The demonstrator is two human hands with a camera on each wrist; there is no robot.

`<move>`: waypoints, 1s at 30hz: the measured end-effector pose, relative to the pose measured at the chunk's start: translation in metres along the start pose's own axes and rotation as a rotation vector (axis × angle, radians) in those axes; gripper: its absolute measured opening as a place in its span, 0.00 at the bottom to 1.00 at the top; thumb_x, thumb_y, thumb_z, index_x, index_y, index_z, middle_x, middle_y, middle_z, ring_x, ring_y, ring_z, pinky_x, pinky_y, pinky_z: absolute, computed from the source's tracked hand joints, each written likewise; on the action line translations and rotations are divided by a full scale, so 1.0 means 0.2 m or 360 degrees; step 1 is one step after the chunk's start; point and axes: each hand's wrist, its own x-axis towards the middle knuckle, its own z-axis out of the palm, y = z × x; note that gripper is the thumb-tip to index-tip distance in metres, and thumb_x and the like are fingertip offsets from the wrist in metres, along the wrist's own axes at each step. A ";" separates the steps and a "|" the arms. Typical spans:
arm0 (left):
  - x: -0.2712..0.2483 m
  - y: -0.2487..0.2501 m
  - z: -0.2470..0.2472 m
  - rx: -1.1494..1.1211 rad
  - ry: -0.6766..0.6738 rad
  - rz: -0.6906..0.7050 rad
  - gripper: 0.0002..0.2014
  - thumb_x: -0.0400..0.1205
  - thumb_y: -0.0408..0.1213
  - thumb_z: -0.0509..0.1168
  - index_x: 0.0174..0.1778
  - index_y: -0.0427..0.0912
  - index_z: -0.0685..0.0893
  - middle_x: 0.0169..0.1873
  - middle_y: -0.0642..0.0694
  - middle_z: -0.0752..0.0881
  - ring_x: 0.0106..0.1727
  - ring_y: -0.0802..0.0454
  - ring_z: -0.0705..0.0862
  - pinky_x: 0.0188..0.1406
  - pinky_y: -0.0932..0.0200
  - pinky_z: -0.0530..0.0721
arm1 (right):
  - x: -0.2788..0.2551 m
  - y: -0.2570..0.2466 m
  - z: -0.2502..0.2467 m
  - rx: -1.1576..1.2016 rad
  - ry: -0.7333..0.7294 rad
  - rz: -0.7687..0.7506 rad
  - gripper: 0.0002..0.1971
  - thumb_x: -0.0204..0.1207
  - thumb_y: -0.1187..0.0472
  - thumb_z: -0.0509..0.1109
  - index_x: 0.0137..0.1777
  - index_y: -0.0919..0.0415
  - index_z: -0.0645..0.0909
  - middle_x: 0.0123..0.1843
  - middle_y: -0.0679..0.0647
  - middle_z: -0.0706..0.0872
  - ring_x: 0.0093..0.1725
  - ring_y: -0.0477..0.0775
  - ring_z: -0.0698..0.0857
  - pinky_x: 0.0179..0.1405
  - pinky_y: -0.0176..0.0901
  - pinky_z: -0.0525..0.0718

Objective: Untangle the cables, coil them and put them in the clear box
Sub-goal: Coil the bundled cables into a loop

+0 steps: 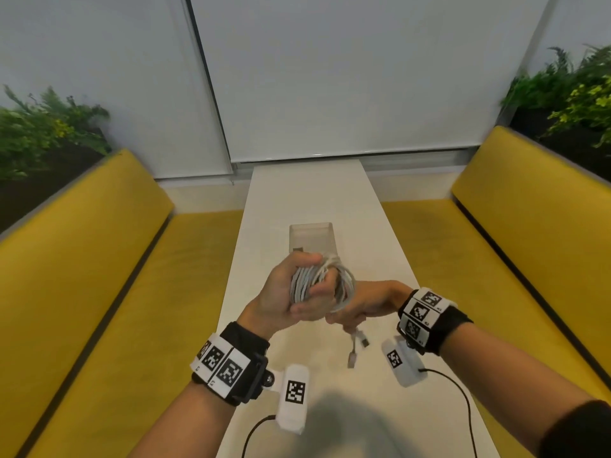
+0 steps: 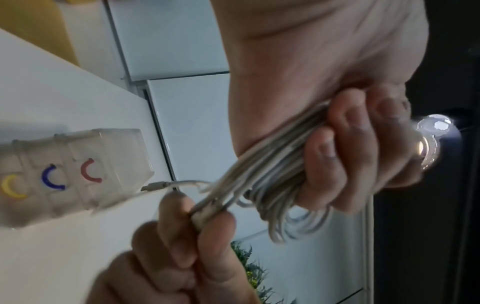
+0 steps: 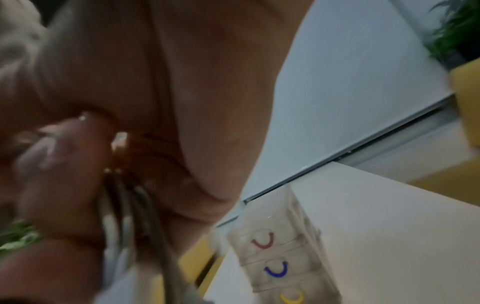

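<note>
White cable loops (image 1: 325,282), bunched into one coil, sit in the air just on the near side of the clear box (image 1: 312,238), which stands on the long white table (image 1: 307,193). The left hand (image 1: 291,289) has its fingers curled round the bundle and grips it through the middle; from the left wrist view the fingers (image 2: 335,148) press the strands against the palm. The right hand (image 1: 367,302), just right of the coil and touching it, pinches several strands between fingertips, with loose ends and two plugs (image 1: 358,350) dangling below it toward the table. By my reading the coiling step is nearly done: the loops are gathered but the tails are not yet tucked. The next move probably calls for winding or folding those ends into the bundle, then carrying it forward and lowering it into the box without letting the loops spring apart. Counting: one coil, though how many separate cables make it up I cannot tell; two plugs hanging below, a third plug (image 2: 153,187) poking out toward the box; one box, whose side shows three curved marks, red (image 2: 89,170), blue (image 2: 52,178) and yellow (image 2: 11,188). Two yellow benches (image 1: 82,259) flank the table.
</note>
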 end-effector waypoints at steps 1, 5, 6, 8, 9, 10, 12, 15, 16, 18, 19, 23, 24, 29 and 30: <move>-0.01 -0.01 -0.01 0.0030 -0.0054 -0.0075 0.21 0.84 0.49 0.60 0.28 0.40 0.76 0.13 0.52 0.71 0.11 0.54 0.60 0.11 0.60 0.53 | 0.00 0.01 -0.03 0.0010 -0.0029 0.0056 0.12 0.73 0.63 0.75 0.46 0.70 0.77 0.32 0.59 0.61 0.23 0.45 0.64 0.30 0.40 0.74; -0.06 -0.03 -0.03 0.0243 -0.0135 -0.0365 0.20 0.82 0.52 0.60 0.27 0.45 0.77 0.15 0.58 0.77 0.12 0.61 0.66 0.12 0.58 0.52 | -0.02 0.01 -0.09 0.0106 -0.0009 0.0134 0.10 0.77 0.67 0.64 0.40 0.65 0.86 0.35 0.58 0.70 0.27 0.50 0.69 0.35 0.41 0.82; -0.06 -0.03 -0.04 0.0288 -0.0127 -0.0406 0.20 0.82 0.52 0.60 0.27 0.46 0.78 0.16 0.59 0.77 0.13 0.64 0.67 0.12 0.60 0.53 | -0.02 -0.01 -0.09 0.0119 0.0014 0.0156 0.13 0.77 0.66 0.61 0.38 0.61 0.87 0.34 0.57 0.72 0.26 0.49 0.70 0.35 0.41 0.82; -0.07 -0.03 -0.04 0.0408 -0.0035 -0.0483 0.20 0.82 0.50 0.60 0.28 0.43 0.78 0.17 0.57 0.76 0.12 0.65 0.68 0.12 0.68 0.58 | -0.04 -0.06 -0.08 0.0113 0.0048 0.0213 0.13 0.79 0.64 0.57 0.41 0.62 0.84 0.31 0.55 0.76 0.24 0.47 0.73 0.36 0.43 0.83; -0.07 -0.03 -0.05 0.0477 0.0033 -0.0530 0.21 0.81 0.49 0.60 0.29 0.37 0.77 0.18 0.54 0.75 0.12 0.64 0.67 0.12 0.70 0.61 | -0.04 -0.07 -0.08 0.0096 0.0082 0.0247 0.13 0.80 0.64 0.55 0.47 0.66 0.82 0.32 0.54 0.78 0.24 0.48 0.75 0.37 0.44 0.84; -0.07 -0.04 -0.05 0.0568 0.0093 -0.0583 0.22 0.82 0.49 0.59 0.32 0.32 0.77 0.19 0.50 0.73 0.12 0.62 0.66 0.13 0.70 0.62 | -0.04 -0.09 -0.07 0.0060 0.0127 0.0284 0.14 0.82 0.64 0.53 0.53 0.69 0.79 0.34 0.56 0.79 0.26 0.49 0.76 0.37 0.45 0.85; -0.06 -0.05 -0.03 0.0849 0.0176 -0.0694 0.22 0.85 0.47 0.58 0.34 0.31 0.80 0.19 0.47 0.72 0.13 0.59 0.63 0.16 0.64 0.56 | -0.04 -0.14 -0.04 -0.0119 0.0200 0.0371 0.18 0.86 0.60 0.51 0.58 0.72 0.78 0.39 0.59 0.81 0.29 0.51 0.78 0.36 0.46 0.86; -0.03 -0.10 -0.01 0.1209 0.0263 -0.0875 0.17 0.88 0.43 0.55 0.36 0.46 0.84 0.23 0.47 0.74 0.17 0.56 0.64 0.20 0.58 0.58 | 0.00 -0.16 -0.01 -0.0456 0.0233 0.0495 0.25 0.88 0.51 0.52 0.63 0.73 0.79 0.42 0.65 0.84 0.29 0.53 0.82 0.31 0.45 0.85; -0.02 -0.12 -0.01 0.1289 0.0281 -0.0940 0.15 0.86 0.46 0.57 0.40 0.42 0.82 0.27 0.43 0.75 0.19 0.54 0.66 0.21 0.61 0.62 | 0.02 -0.16 0.00 -0.0530 0.0250 0.0554 0.26 0.87 0.49 0.53 0.63 0.73 0.79 0.43 0.67 0.86 0.29 0.55 0.84 0.30 0.46 0.86; -0.01 -0.17 -0.03 0.1457 0.0287 -0.1014 0.17 0.84 0.50 0.59 0.41 0.39 0.81 0.30 0.45 0.76 0.24 0.53 0.69 0.25 0.62 0.69 | 0.05 -0.15 0.02 -0.0677 0.0268 0.0617 0.27 0.83 0.44 0.57 0.61 0.69 0.82 0.49 0.66 0.90 0.38 0.59 0.89 0.40 0.52 0.90; -0.01 -0.20 -0.04 0.1562 0.0286 -0.1031 0.19 0.84 0.51 0.59 0.39 0.39 0.80 0.28 0.48 0.77 0.25 0.55 0.71 0.28 0.62 0.71 | 0.06 -0.14 0.02 -0.0747 0.0281 0.0640 0.26 0.82 0.43 0.58 0.58 0.66 0.84 0.50 0.63 0.91 0.44 0.60 0.91 0.47 0.54 0.90; 0.00 -0.27 -0.10 0.2005 0.0301 -0.0928 0.16 0.85 0.52 0.59 0.37 0.48 0.81 0.35 0.53 0.83 0.34 0.59 0.79 0.41 0.56 0.79 | 0.08 -0.11 0.05 -0.0688 0.0304 0.0713 0.26 0.89 0.48 0.49 0.58 0.67 0.82 0.45 0.56 0.88 0.41 0.52 0.88 0.39 0.41 0.83; 0.01 -0.29 -0.13 0.2096 0.0293 -0.0874 0.14 0.86 0.51 0.59 0.37 0.53 0.81 0.36 0.54 0.83 0.36 0.62 0.79 0.43 0.57 0.80 | 0.07 -0.10 0.05 -0.0587 0.0301 0.0712 0.27 0.89 0.46 0.48 0.63 0.68 0.81 0.46 0.57 0.88 0.42 0.53 0.88 0.39 0.42 0.83; 0.01 -0.29 -0.20 0.2218 0.0310 -0.0819 0.17 0.84 0.59 0.60 0.49 0.52 0.87 0.46 0.51 0.88 0.46 0.54 0.84 0.52 0.46 0.86 | 0.04 -0.04 0.05 -0.0306 0.0402 0.0547 0.25 0.86 0.47 0.51 0.69 0.63 0.79 0.53 0.67 0.88 0.45 0.61 0.87 0.40 0.51 0.85; 0.02 -0.28 -0.20 0.2235 0.0309 -0.0835 0.17 0.83 0.61 0.62 0.50 0.52 0.88 0.47 0.51 0.88 0.47 0.53 0.84 0.53 0.46 0.86 | 0.05 -0.02 0.06 -0.0306 0.0463 0.0513 0.25 0.85 0.48 0.52 0.68 0.63 0.79 0.57 0.68 0.88 0.50 0.64 0.88 0.46 0.59 0.87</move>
